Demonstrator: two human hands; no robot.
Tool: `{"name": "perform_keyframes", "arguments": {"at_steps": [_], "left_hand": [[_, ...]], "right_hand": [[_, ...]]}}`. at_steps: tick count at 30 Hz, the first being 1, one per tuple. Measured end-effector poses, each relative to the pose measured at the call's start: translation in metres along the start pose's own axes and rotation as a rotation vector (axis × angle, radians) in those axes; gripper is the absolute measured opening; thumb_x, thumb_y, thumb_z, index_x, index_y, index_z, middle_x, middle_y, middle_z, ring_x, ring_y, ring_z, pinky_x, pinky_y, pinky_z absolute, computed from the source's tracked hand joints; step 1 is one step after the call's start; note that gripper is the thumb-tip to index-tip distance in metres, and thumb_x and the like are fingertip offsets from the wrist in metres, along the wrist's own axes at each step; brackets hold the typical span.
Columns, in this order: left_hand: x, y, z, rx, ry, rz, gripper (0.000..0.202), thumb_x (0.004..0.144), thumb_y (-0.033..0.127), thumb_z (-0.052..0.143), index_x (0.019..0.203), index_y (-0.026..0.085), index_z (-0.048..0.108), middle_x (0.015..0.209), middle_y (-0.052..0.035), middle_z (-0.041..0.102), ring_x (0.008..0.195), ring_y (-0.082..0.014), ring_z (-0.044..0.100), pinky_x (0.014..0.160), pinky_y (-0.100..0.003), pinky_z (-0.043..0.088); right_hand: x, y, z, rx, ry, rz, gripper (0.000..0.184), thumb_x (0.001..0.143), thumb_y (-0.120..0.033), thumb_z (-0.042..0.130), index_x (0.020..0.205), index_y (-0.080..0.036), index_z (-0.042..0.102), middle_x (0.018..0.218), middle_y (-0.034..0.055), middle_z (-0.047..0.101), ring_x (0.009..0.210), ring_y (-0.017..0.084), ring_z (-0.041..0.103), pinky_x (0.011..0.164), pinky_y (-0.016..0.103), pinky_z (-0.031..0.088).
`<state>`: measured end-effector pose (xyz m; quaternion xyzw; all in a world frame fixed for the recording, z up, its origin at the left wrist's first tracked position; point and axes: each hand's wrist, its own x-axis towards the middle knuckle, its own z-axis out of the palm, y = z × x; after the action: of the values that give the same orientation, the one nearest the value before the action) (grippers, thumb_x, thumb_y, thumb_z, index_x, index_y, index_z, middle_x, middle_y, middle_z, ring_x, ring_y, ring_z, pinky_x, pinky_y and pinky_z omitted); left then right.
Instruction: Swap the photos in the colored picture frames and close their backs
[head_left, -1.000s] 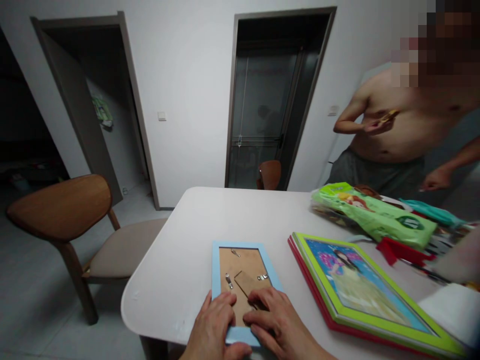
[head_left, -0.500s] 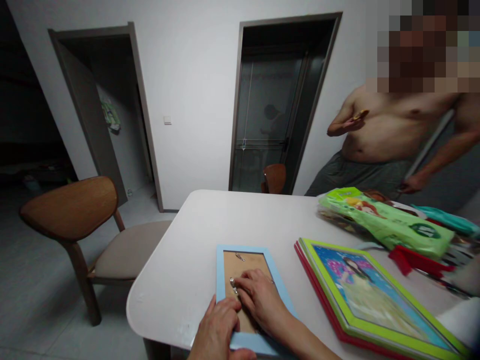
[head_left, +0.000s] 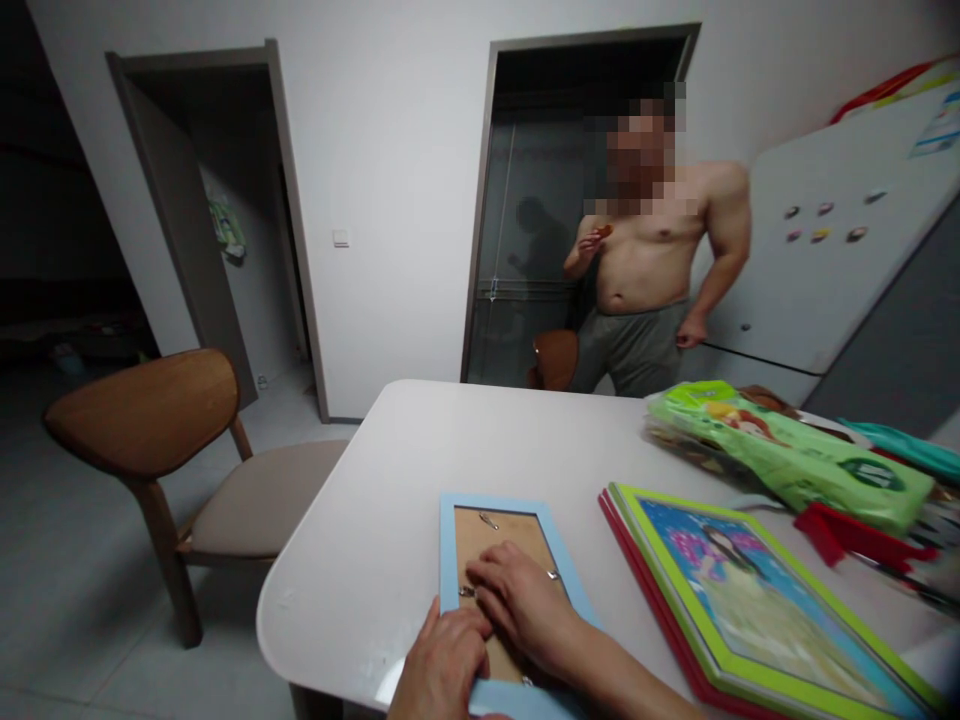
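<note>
A light blue picture frame [head_left: 448,545] lies face down on the white table, its brown backing board [head_left: 487,545] showing. Small metal pieces sit on the back: a hanger [head_left: 489,521] near the far end, a clip [head_left: 553,575] on the right edge and another clip [head_left: 466,592] on the left. My left hand [head_left: 446,655] is closed around the near left corner of the frame. Over the backing rests my right hand [head_left: 525,605], its bent fingers pinched at the left clip; the fingertips partly cover it.
Right of the blue frame lies a stack of frames, the top one a green picture frame [head_left: 679,595] with a figure in a dress. Behind it are a green package [head_left: 802,450] and a red object [head_left: 855,540]. A wooden chair [head_left: 142,410] stands left; a person [head_left: 649,260] stands beyond the table.
The left clip has swung from slanting to lying nearly crosswise under my right fingers. The person has moved left and farther back, towards the doorway. My left hand keeps its hold.
</note>
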<state>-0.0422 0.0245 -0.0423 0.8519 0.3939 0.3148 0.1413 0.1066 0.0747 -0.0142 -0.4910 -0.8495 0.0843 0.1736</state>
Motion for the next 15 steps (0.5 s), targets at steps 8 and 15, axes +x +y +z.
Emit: {"name": "perform_keyframes", "arguments": {"at_steps": [8,15], "left_hand": [[-0.004,-0.011,0.006,0.017,0.001,0.058,0.043,0.061,0.062,0.052,0.073,0.021,0.051,0.097,-0.0053,0.061,0.092,-0.0206,0.056,0.09,-0.043,0.035],[-0.004,-0.013,0.007,0.059,-0.031,0.077,0.025,0.071,0.046,0.052,0.076,0.022,0.048,0.098,-0.0024,0.06,0.095,-0.019,0.054,0.089,-0.044,0.036]], "right_hand": [[0.051,0.041,0.007,0.024,0.148,0.392,0.018,0.074,-0.024,0.044,0.07,-0.017,0.061,0.073,0.0049,0.064,0.067,0.014,0.054,0.059,0.023,0.032],[0.062,0.052,0.011,0.072,0.19,0.511,0.011,0.068,-0.023,0.051,0.063,-0.017,0.059,0.066,0.0053,0.063,0.062,0.014,0.053,0.054,0.023,0.031]]}}
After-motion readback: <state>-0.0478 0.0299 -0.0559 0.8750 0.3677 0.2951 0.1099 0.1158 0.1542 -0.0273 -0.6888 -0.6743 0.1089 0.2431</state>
